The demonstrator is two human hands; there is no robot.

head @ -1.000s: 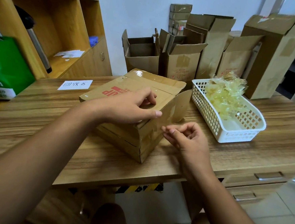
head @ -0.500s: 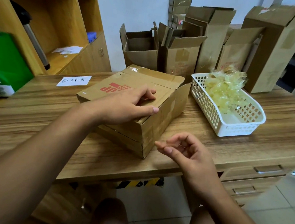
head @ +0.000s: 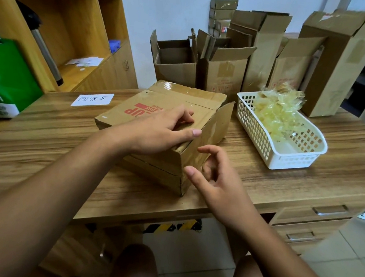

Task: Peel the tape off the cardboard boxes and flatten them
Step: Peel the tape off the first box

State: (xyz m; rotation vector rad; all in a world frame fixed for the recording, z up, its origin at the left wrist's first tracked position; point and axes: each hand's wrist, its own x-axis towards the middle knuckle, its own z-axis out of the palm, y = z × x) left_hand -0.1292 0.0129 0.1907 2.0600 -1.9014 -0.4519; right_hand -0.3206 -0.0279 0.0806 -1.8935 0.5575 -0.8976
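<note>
A brown cardboard box (head: 158, 105) with red print lies tilted on the wooden desk (head: 45, 149), its near end flap partly lifted. My left hand (head: 160, 130) rests on top of the box near its front corner, fingers bent over the top flap and thumb stretched along the edge. My right hand (head: 213, 175) hovers just right of the box's near side, fingers loosely spread and holding nothing. Clear tape shines on the box's side (head: 197, 159) by my right fingers and along the far top edge (head: 166, 85).
A white plastic basket (head: 285, 155) with crumpled peeled tape (head: 275, 113) sits right of the box. Several opened cardboard boxes (head: 226, 65) stand along the wall behind. A paper label (head: 92, 99) lies at left, beside a green bag (head: 5, 76) and wooden shelves (head: 55, 19).
My right hand drew back from the box's side, then came up close to it again with its fingers spread. My left hand stayed on the box top.
</note>
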